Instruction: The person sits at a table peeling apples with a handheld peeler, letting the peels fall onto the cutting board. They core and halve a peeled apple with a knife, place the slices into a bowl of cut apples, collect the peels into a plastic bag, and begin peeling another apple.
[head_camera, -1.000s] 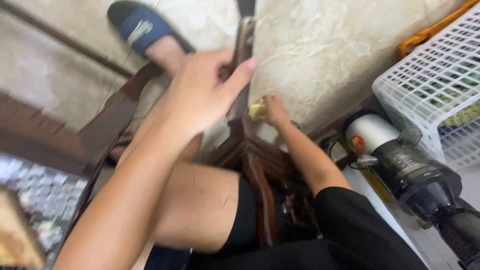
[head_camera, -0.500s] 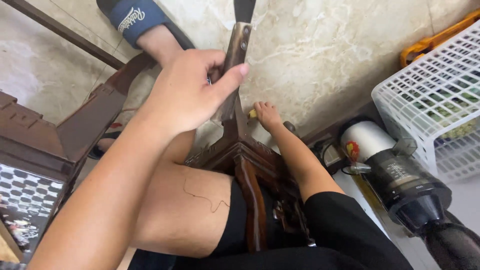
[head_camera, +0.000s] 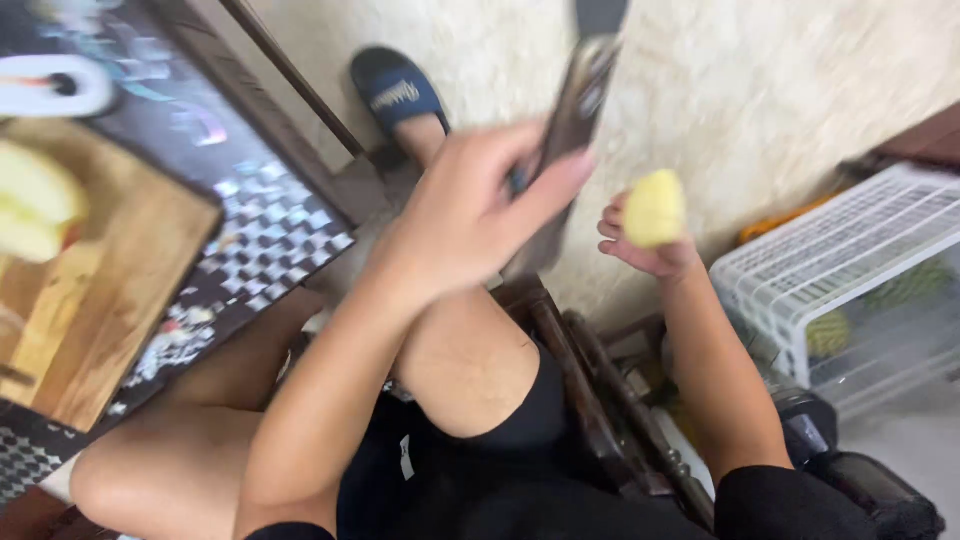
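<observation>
Your left hand (head_camera: 470, 215) is clamped on a long dark tool (head_camera: 570, 130), apparently a blade, though blurred. Your right hand (head_camera: 645, 245) cups a yellow peeled piece (head_camera: 655, 207).

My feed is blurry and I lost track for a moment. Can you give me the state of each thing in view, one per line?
left hand: closed around the long dark tool, raised over the knee
long dark tool: gripped, upright, motion-blurred
right hand: holding the yellow piece on its fingertips
yellow piece: held up off the floor
white basket: on the floor, green items inside
slipper: on the foot
</observation>
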